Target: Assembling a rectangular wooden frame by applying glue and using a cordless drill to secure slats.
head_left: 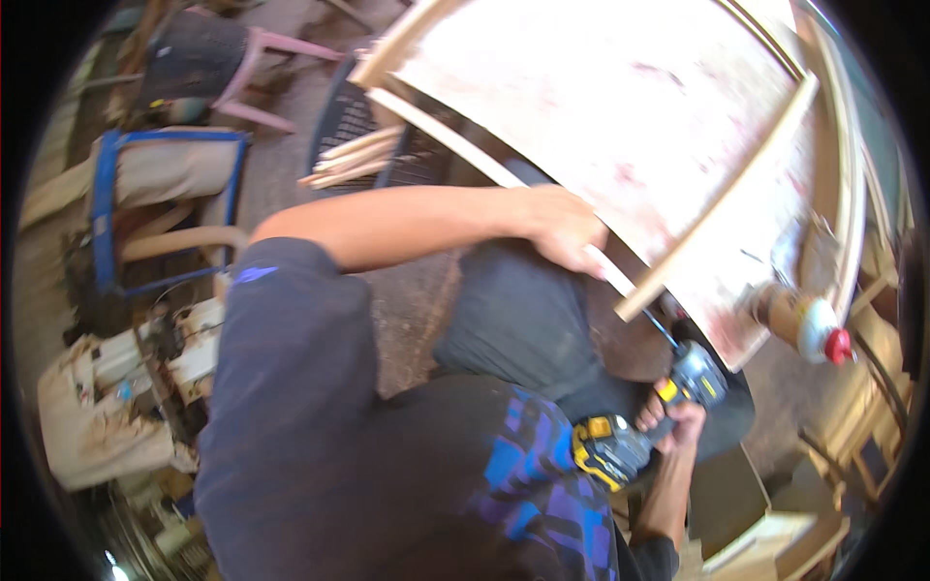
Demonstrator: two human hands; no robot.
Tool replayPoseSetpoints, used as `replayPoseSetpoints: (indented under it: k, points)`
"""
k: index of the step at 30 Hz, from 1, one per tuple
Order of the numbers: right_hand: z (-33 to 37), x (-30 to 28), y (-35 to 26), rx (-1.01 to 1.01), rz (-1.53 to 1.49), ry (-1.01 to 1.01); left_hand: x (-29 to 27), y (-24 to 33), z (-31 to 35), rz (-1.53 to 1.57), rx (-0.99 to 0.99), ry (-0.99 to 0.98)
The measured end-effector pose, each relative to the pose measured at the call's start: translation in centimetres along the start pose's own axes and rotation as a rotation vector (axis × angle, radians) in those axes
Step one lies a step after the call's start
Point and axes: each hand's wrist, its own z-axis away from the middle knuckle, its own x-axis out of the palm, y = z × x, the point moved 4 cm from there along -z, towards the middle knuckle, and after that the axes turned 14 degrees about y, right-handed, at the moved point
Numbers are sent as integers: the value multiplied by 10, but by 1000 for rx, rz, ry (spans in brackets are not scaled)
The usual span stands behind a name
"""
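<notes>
Gripping-wise, my right hand is wrapped tight around the handle of a yellow-and-black cordless drill, and my left hand is clamped over the thin wooden strip running along the edge of the plywood panel.

What matters is how the drill sits against that panel. The drill is low and to my right, and its bit points up and to the left toward the spot where a second wooden batten crosses down to the panel's lower edge. The batten's long axis runs diagonally from upper right to lower left, ending just right of my left hand. So the drill hand is the nearer one to the batten's end, and the panel lies up and away from it, tilted over my knees. I can't tell whether the bit tip actually touches wood.

A glue bottle with a red cap sits just past the panel's corner.
</notes>
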Motion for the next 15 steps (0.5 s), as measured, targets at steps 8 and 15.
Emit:
replayPoseSetpoints:
  k: [8,15]
  points:
    - [1,6,-2,-45,5,7,0,1,3,-9,-69,-22]
    - [1,6,-2,-49,-15,22,-3,7,7,-30,-90,-14]
